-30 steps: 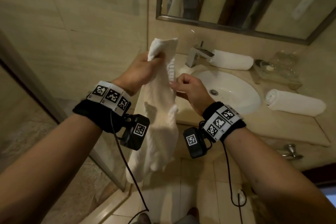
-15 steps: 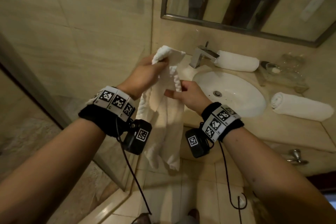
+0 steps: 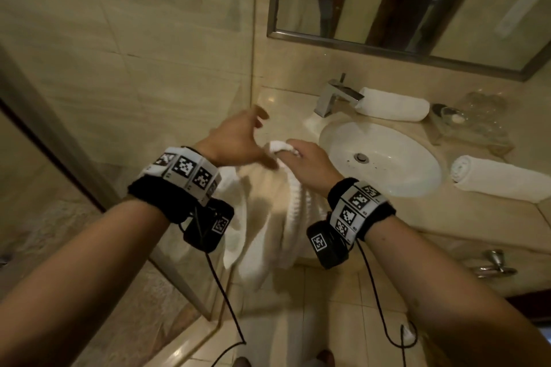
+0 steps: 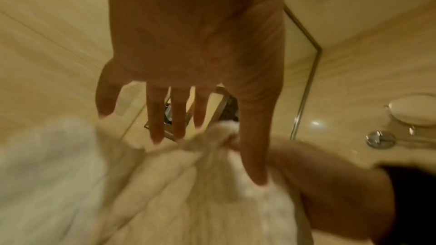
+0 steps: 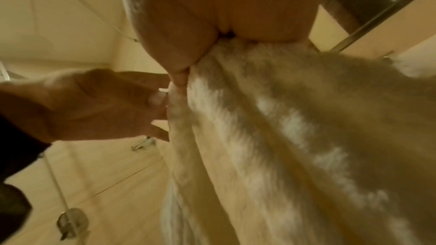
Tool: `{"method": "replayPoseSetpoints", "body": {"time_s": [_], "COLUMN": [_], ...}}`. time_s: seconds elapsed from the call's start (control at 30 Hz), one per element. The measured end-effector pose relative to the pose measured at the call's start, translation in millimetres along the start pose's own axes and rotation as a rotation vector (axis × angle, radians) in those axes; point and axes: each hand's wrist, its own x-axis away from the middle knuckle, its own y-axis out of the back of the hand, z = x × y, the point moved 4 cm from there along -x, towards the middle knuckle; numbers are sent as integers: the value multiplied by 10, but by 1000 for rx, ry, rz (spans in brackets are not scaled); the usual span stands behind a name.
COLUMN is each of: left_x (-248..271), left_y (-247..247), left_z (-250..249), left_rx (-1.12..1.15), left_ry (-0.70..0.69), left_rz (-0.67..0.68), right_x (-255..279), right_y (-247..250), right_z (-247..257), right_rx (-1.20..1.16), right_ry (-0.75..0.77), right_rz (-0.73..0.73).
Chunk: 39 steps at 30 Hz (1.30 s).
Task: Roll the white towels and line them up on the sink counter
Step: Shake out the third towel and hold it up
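Note:
A loose white towel [image 3: 268, 217] hangs in front of the counter's left corner. My right hand [image 3: 290, 152] grips its bunched top edge; in the right wrist view the thumb and fingers pinch the towel [image 5: 283, 137] at the right hand [image 5: 184, 77]. My left hand [image 3: 262, 140] is just left of it, fingers spread and straight, holding nothing. In the left wrist view the left hand [image 4: 200, 137] is open above the towel [image 4: 165, 193], its thumb beside the bunched top. Two rolled towels lie on the counter, one [image 3: 393, 104] behind the faucet and one [image 3: 501, 179] right of the sink.
The white sink basin [image 3: 387, 185] fills the counter's middle, with a chrome faucet [image 3: 337, 95] behind it. A glass tray with glasses [image 3: 471, 125] sits at the back right. A tiled wall and a glass shower door [image 3: 74, 158] close off the left side. A mirror hangs above.
Both hands have dropped lower, towards the counter's left corner. My left hand has let go of the towel's top and opened. The right hand alone now holds the towel.

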Motion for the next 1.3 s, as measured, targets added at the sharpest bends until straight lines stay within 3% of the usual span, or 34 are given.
{"method": "replayPoseSetpoints", "body": {"time_s": [0.07, 0.23, 0.33, 0.47, 0.53, 0.63, 0.77, 0.87, 1.0, 1.1, 1.2, 1.23, 1.3], "left_x": [8, -45, -125, -182, -171, -143, -98, -92, -127, -133, -151, -139, -120], "left_y": [-203, -238, -148, -140, -136, -66, 41, 117, 21, -113, -111, -114, -221], "left_z": [-20, 58, 132, 86, 23, -136, -366, -418, -546, -547, -323, -199, 50], "left_rx": [-130, -214, -405, -503, -484, -341, -248, -234, -283, -107, 420, 655, 1014], "left_ry": [-62, -72, -40, -101, -145, -254, -315, -267, -340, -341, -176, -82, 12], "left_rz": [148, 118, 41, -53, -126, -241, -328, -344, -204, -179, -257, -208, 79], "right_x": [-27, -52, -54, -29, -20, 46, 96, 84, 74, -47, -93, -105, -126], "right_y": [5, 142, 219, 296, 337, 340, 366, 422, 375, 344, 330, 356, 446], "right_z": [137, 70, -74, -179, -249, -373, -458, -433, 7, 230, 281, 270, 255], "right_rx": [-14, -47, -90, -55, 16, 309, 420, 281, -231, -124, -130, -200, -388], "right_ry": [51, 22, -20, -57, -103, -197, -277, -252, 0, 46, 41, 32, -3], "right_rz": [-12, -70, -95, -103, -50, 91, 30, -10, 145, 70, -33, -66, -113]}}
